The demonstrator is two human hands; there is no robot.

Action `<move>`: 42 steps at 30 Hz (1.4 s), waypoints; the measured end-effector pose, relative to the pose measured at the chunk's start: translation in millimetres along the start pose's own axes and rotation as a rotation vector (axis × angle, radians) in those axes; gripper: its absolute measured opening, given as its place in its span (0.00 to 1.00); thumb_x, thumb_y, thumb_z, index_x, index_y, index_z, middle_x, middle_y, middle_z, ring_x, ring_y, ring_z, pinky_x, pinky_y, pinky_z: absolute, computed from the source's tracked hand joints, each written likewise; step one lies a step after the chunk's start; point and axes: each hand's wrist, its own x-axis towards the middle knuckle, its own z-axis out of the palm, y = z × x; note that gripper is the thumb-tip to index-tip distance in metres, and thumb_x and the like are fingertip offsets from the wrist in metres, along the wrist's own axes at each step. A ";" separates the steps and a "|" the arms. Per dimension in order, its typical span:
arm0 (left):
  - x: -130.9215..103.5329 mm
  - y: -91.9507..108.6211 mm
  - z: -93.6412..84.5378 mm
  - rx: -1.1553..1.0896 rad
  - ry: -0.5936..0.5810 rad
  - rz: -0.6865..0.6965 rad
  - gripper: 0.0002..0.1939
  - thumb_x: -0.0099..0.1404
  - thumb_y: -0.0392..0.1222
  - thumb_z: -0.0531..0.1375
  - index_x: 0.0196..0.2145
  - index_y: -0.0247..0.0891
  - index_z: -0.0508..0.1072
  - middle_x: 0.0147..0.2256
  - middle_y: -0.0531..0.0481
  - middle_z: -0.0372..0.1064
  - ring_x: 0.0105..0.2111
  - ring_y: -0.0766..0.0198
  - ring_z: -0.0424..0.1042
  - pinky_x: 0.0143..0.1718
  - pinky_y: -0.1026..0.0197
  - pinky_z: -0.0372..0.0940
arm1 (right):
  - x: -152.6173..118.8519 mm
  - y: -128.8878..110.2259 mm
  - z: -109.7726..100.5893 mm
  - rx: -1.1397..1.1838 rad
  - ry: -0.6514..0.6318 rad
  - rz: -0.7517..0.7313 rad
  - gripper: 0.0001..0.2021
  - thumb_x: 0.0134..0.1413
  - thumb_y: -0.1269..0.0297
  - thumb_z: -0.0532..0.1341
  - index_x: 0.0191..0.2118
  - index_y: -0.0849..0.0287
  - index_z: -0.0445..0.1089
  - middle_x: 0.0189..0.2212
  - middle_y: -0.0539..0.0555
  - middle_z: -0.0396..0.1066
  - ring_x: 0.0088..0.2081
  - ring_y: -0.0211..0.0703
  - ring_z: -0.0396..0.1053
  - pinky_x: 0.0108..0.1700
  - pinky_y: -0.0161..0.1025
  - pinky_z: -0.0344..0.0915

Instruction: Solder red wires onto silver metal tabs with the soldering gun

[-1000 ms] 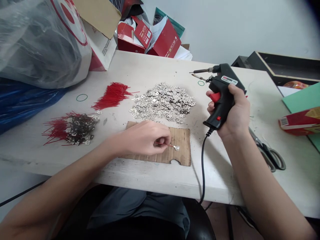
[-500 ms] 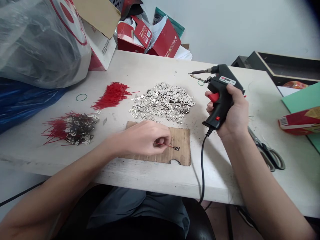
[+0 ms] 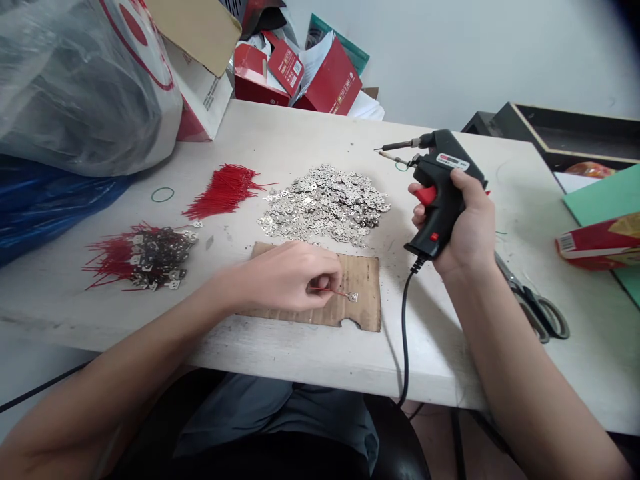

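Left hand [image 3: 305,277]: fingers curled, thumb and index pressed together, pinching a thin red wire [image 3: 337,291] running nearly level to the right. At the free end of the wire: a small metal tab [image 3: 353,297], flat, silvery, reflective. Location of tab: over the right half of a cardboard piece [image 3: 367,280]; cannot tell whether resting on the surface or just above. Cardboard: brown, roughly rectangular, faintly ribbed, with a rounded notch in the near edge and dark specks.

Right hand [image 3: 470,220]: wrapped firmly around the pistol-shaped handle of a soldering gun [image 3: 443,193], thumb along the upper side, fingers around the front below and beside the red trigger. Housing: black plastic, with a pale label and a red button low on the grip. At the front: two slender rods pointing left, well apart from the tab. From the handle base: a smooth black cord [image 3: 406,333], curving down past the table edge.

Beyond the cardboard: a broad pile of silvery tabs [image 3: 325,203], thin, flat, irregularly overlapping. To the left of the pile: a bundle of red wires [image 3: 223,191], straight and roughly parallel. Nearer, at left: a tangled heap of wired tabs [image 3: 157,260], red strands to the left, metal to the right. Beside the right forearm: scissors [image 3: 553,317] with dark looped handles. Underneath: a pale, smooth tabletop [image 3: 290,140], scuffed near the front edge.
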 end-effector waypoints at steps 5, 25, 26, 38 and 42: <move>-0.2 1.2 -0.3 -0.006 0.000 -0.011 0.07 0.66 0.28 0.63 0.34 0.39 0.74 0.31 0.55 0.73 0.30 0.68 0.69 0.31 0.62 0.60 | 1.5 2.0 -1.5 0.018 -0.017 -0.001 0.12 0.69 0.59 0.64 0.39 0.59 0.84 0.37 0.59 0.83 0.26 0.36 0.70 0.23 0.29 0.68; 1.7 0.2 0.4 0.007 -0.013 -0.024 0.07 0.66 0.30 0.63 0.32 0.39 0.73 0.30 0.55 0.72 0.29 0.67 0.68 0.30 0.61 0.58 | -1.8 2.0 -1.5 -0.029 -0.017 -0.003 0.13 0.69 0.55 0.65 0.42 0.60 0.82 0.35 0.57 0.83 0.23 0.35 0.68 0.23 0.31 0.67; 1.8 0.1 0.4 0.006 -0.016 -0.025 0.07 0.67 0.30 0.62 0.32 0.39 0.73 0.30 0.55 0.72 0.29 0.67 0.68 0.30 0.61 0.59 | -3.2 0.7 0.1 -0.031 -0.006 0.009 0.14 0.70 0.56 0.64 0.42 0.61 0.82 0.34 0.57 0.83 0.23 0.34 0.68 0.23 0.30 0.67; 1.6 -0.3 2.1 0.040 -0.002 -0.013 0.08 0.67 0.31 0.62 0.31 0.39 0.73 0.29 0.55 0.72 0.28 0.67 0.67 0.30 0.61 0.57 | -0.3 4.2 -3.9 -0.049 -0.043 -0.006 0.13 0.67 0.54 0.66 0.43 0.58 0.82 0.35 0.56 0.83 0.23 0.36 0.68 0.23 0.33 0.69; 1.7 0.0 2.3 0.039 0.010 -0.013 0.08 0.68 0.31 0.62 0.30 0.39 0.73 0.29 0.55 0.72 0.28 0.67 0.67 0.30 0.60 0.58 | 0.2 4.0 -3.7 -0.043 -0.033 0.007 0.13 0.69 0.55 0.65 0.43 0.59 0.83 0.35 0.57 0.83 0.23 0.35 0.68 0.23 0.31 0.69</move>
